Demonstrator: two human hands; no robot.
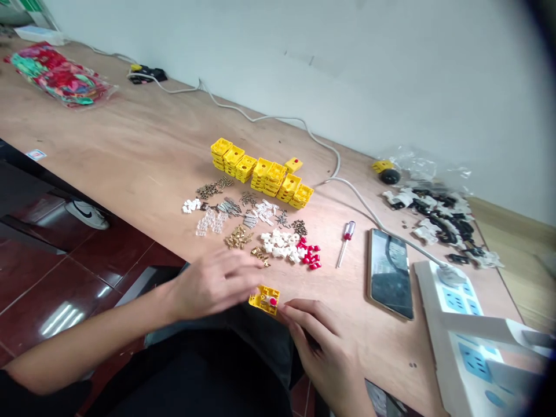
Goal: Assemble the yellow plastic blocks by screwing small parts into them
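Note:
Near the table's front edge, a yellow housing (264,299) lies open side up, with a white part and a red button inside. My right hand (324,341) grips its right side between thumb and fingers. Over its left end is my left hand (221,281), slightly blurred; its fingertips are too smeared to tell what they touch. Just beyond lie brass parts (238,237), white parts (280,245), red buttons (311,255), clear pieces (211,222) and metal strips (229,207). Stacks of yellow housings (263,174) stand behind them.
A screwdriver (346,238) and a phone (390,275) lie to the right. Beyond them are a white power strip (460,336) and a pile of black and white parts (443,223). A white cable (278,117) runs along the wall. At the far left sits a colourful bag (61,78).

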